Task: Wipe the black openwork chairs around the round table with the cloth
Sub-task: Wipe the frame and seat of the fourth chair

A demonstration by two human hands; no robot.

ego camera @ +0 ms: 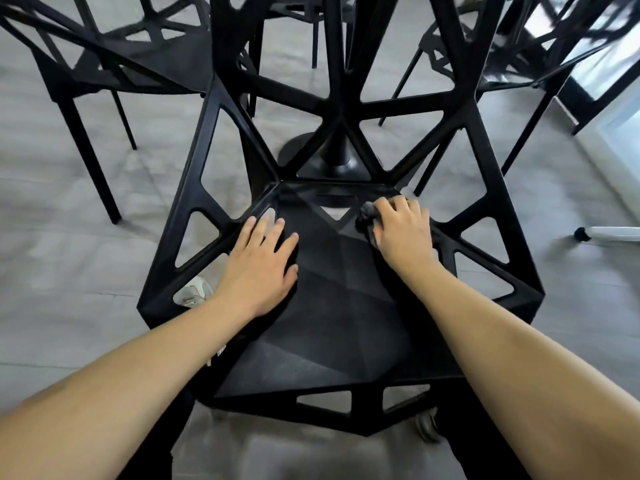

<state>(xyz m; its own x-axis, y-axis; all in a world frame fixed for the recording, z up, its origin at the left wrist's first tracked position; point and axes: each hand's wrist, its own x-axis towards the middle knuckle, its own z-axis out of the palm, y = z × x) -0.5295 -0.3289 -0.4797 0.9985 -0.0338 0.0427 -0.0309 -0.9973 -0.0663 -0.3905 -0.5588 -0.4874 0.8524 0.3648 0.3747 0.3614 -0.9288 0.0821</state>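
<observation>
A black openwork chair (pixel 329 327) stands right below me, its seat facing up and its backrest rising toward the round table's pedestal. My left hand (pixel 259 268) lies flat with fingers spread on the left side of the seat. My right hand (pixel 403 230) presses a dark grey cloth (pixel 367 216) against the right rear corner of the seat, where the seat meets the armrest frame. Only a crumpled bit of the cloth shows beyond my fingers.
The round table's black pedestal base (pixel 322 161) stands just behind the chair. A second black chair (pixel 114 64) is at the upper left and a third (pixel 512 60) at the upper right. A white leg with a black foot (pixel 602 233) lies at the right, on the grey floor.
</observation>
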